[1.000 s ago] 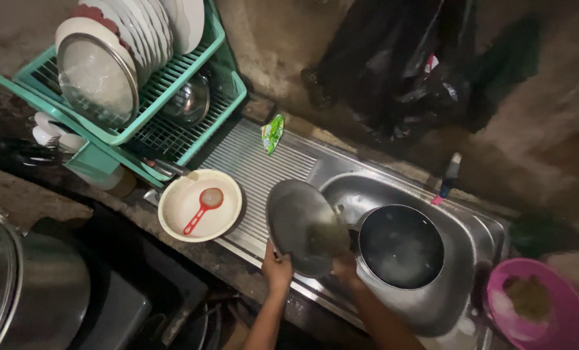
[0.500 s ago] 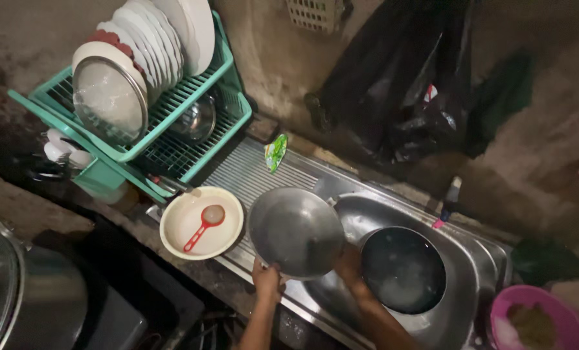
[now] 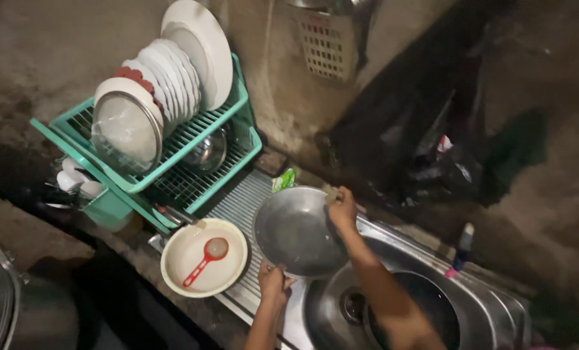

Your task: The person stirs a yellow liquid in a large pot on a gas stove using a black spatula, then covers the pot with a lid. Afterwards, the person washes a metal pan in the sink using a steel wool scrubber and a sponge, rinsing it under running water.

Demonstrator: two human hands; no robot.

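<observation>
I hold a round metal pan (image 3: 297, 230) above the ribbed drainboard (image 3: 238, 202), its hollow side facing up at me. My left hand (image 3: 273, 282) grips its near rim. My right hand (image 3: 342, 209) grips the far rim, reaching across from over the steel sink (image 3: 497, 311). A dark pot (image 3: 432, 304) sits in the sink basin under my right forearm.
A cream bowl (image 3: 202, 258) with a red strainer (image 3: 205, 259) lies left of the pan. A green dish rack (image 3: 166, 155) with white plates (image 3: 173, 78) and a glass lid (image 3: 126, 131) stands further left. A green packet (image 3: 283, 179), a small bottle (image 3: 461, 249), a wall basket (image 3: 328, 42) and black bags (image 3: 419, 142) line the wall.
The pan has moved left from over the sink to over the drainboard. My right hand has shifted from the near rim to the far rim. The view has tilted up.
</observation>
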